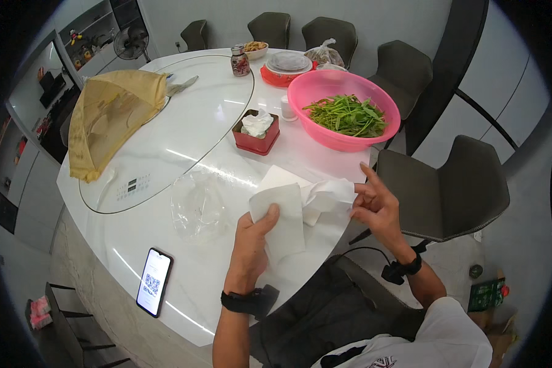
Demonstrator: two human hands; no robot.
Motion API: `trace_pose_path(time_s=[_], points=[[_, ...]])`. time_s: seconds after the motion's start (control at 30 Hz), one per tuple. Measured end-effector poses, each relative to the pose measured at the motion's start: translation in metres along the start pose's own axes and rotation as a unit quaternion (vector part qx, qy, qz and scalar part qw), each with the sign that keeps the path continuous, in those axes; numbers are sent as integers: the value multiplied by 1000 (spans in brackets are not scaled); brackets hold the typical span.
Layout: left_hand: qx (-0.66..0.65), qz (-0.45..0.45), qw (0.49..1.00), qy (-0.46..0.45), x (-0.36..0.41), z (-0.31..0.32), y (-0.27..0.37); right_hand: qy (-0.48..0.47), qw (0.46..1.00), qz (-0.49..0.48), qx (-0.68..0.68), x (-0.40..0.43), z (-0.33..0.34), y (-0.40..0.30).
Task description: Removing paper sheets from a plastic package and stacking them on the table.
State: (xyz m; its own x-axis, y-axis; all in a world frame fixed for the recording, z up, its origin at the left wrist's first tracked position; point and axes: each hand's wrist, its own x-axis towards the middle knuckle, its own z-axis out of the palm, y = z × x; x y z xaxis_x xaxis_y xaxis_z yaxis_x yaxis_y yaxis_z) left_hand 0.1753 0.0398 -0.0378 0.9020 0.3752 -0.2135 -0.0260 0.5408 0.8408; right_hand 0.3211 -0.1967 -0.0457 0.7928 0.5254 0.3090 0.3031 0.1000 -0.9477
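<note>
White paper tissues [280, 221] are gripped in my left hand [253, 248], thumb on top, over the near right part of the white table. My right hand [377, 207] pinches the crumpled end of a white tissue [329, 198], with its index finger raised. A flat white paper piece [283, 177] lies beneath, partly covered. Beyond my hands stands a red tissue box [257, 142] with a crumpled white tissue [256, 123] on top. Left of my left hand lies a clear plastic bag [198, 207]. Both wrists wear black straps.
A phone [154, 281] lies near the table's front edge. At the right, a pink basin [345, 142] holds leafy greens [349, 116]. A yellowish cover [115, 115] sits far left. Behind are a small bottle [240, 61], a lidded container [289, 63] and a bowl [256, 53]. Chairs surround the table.
</note>
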Motion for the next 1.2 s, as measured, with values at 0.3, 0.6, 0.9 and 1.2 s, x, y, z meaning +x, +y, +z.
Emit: trace_pose_path(time_s=[0.3,0.6,0.9,1.2], points=[[-27,11,1000,3,-3,4,8,36,977,-134,-162,4,9,8],[-33,-9,999,13,-1,0,10,10,956,-198,-216,9,-4,-19],[-93,-1,996,13,3,-3,4,-25,999,-16,21,32,-13,-29],[-163,-15,986,-29,6,0,-7,41,995,-73,-50,54,0,-54]])
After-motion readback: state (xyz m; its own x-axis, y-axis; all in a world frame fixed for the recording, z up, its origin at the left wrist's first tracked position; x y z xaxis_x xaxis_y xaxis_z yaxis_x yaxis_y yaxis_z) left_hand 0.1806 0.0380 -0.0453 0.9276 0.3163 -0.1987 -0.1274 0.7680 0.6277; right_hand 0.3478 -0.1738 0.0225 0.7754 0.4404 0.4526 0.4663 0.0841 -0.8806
